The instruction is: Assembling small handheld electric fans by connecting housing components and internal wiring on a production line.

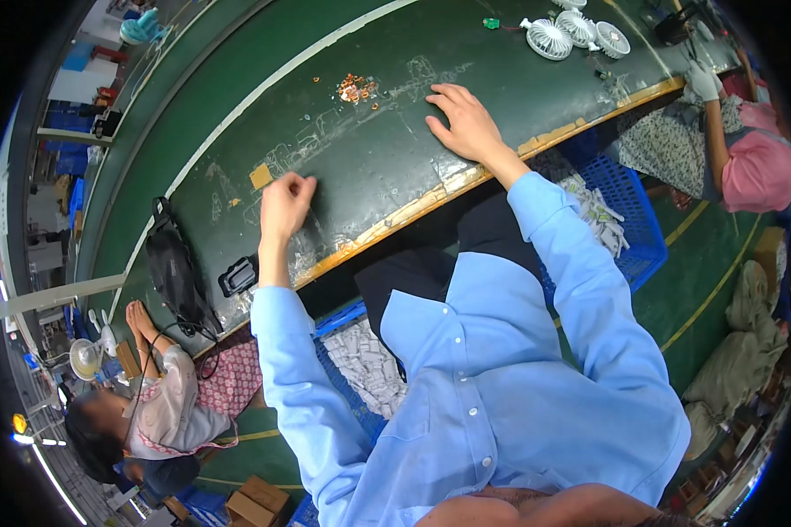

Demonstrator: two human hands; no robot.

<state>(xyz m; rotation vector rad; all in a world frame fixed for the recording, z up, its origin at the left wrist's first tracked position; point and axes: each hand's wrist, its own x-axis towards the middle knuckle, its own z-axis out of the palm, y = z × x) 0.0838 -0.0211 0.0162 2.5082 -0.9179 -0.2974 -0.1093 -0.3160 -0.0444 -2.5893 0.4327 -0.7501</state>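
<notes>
left hand (287,206) curled, can't tell if pinching anything; right hand (468,123) spread open, nothing visibly held, at bench (373,180). copper bits (357,89) loose beyond, between hands. probably scatter easily: use light fingertip pinch, sleeves clear.

From the wearer's head, the left of two side-by-side fisheye cameras looks steeply down and forward over the green desk (373,180) from its near side. The view sits close enough to frame the left hand (287,207) and right hand (466,125) above the desk, yet wide enough to catch the wearer's blue shirt (536,386) before it.
</notes>
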